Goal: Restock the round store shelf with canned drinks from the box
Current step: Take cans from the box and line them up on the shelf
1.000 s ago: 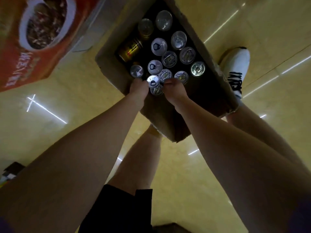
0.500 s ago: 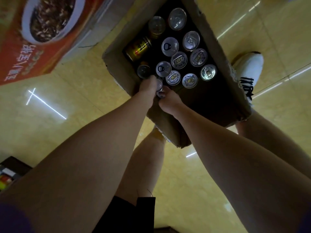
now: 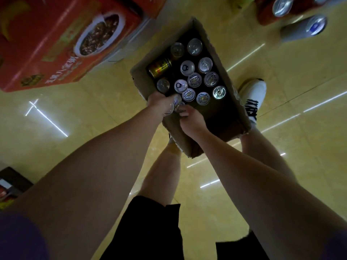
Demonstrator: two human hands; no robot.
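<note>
An open cardboard box (image 3: 242, 117) stands on the floor between my feet. Inside it, several upright cans (image 3: 194, 79) show their silver tops, and one gold and black can (image 3: 160, 67) lies on its side at the far left. My left hand (image 3: 160, 105) grips a can (image 3: 176, 106) at the box's near left corner. My right hand (image 3: 190, 119) pinches the same spot from the right; the can between the two hands is mostly hidden. At the top right, cans (image 3: 317, 25) stand on what may be the shelf.
A large red carton (image 3: 56, 44) printed with a bowl of food stands at the upper left. My white shoe (image 3: 253, 92) is right of the box. A dark low shelf edge (image 3: 11, 182) shows at the far left. Glossy yellow floor tiles surround the box.
Both hands drew together at the box's near left corner and closed around a can there. The camera tilted up, bringing more of the red carton and the cans at top right into view.
</note>
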